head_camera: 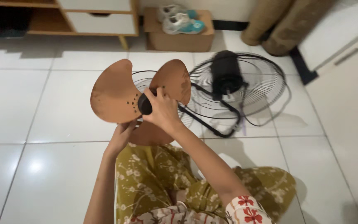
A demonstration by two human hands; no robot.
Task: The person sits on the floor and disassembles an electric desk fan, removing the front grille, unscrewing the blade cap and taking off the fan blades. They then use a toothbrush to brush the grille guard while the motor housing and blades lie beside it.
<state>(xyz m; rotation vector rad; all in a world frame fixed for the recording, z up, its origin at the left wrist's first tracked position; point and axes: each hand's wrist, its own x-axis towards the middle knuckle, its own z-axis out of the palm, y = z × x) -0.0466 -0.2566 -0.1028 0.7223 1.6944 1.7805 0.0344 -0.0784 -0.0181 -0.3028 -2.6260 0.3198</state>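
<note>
The right hand (162, 110) grasps the black hub (144, 103) of the copper fan blade (114, 93); the left hand (121, 139) grips its lower blade (fan body (226, 74) lies farther right).

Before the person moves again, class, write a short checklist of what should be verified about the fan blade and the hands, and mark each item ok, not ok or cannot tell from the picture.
1. Right hand grips the black hub of the brown fan blade: ok.
2. Left hand supports the blade from below, at the lowest vane: ok.
3. Blade held above the lap, apart from the fan body: ok.
4. Fan motor and rear grille lie on the tiled floor, within view ahead: ok.
5. Blade vanes free of cracks: cannot tell; only spots show on the surface.
6. Front grille out of the way: not ok, it lies directly behind the blade.
</note>
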